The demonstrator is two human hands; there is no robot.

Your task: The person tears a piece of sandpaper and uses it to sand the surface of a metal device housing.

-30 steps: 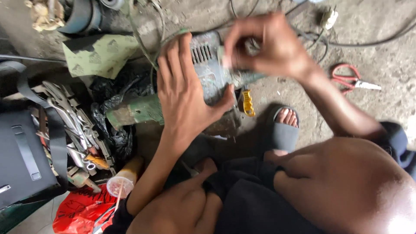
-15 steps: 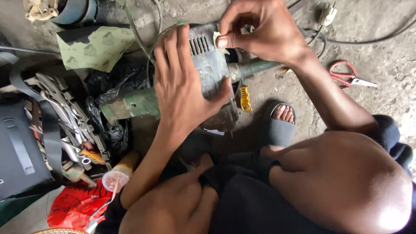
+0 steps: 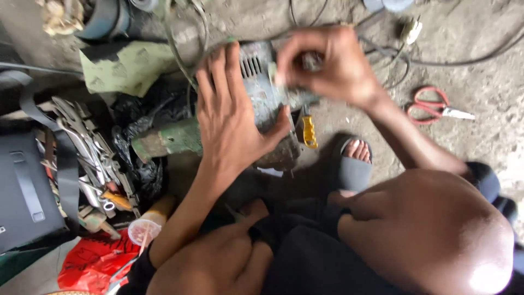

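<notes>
The power tool (image 3: pixel 262 93), a worn grey-green motor housing with vent slots, lies on the concrete floor (image 3: pixel 480 54) between the person's knees. The left hand (image 3: pixel 232 117) lies flat and spread on the housing, pressing rather than gripping. The right hand (image 3: pixel 327 65) is pinched shut at the tool's upper end; the item between its fingers is blurred, possibly a small fastener. The tool is judged heavy, rigid and dusty: hold it by the body, clear of the vents.

Rough workshop floor, bare concrete (image 3: pixel 491 98), heap of wrenches (image 3: pixel 93 147), loose cables (image 3: pixel 393 60)
</notes>
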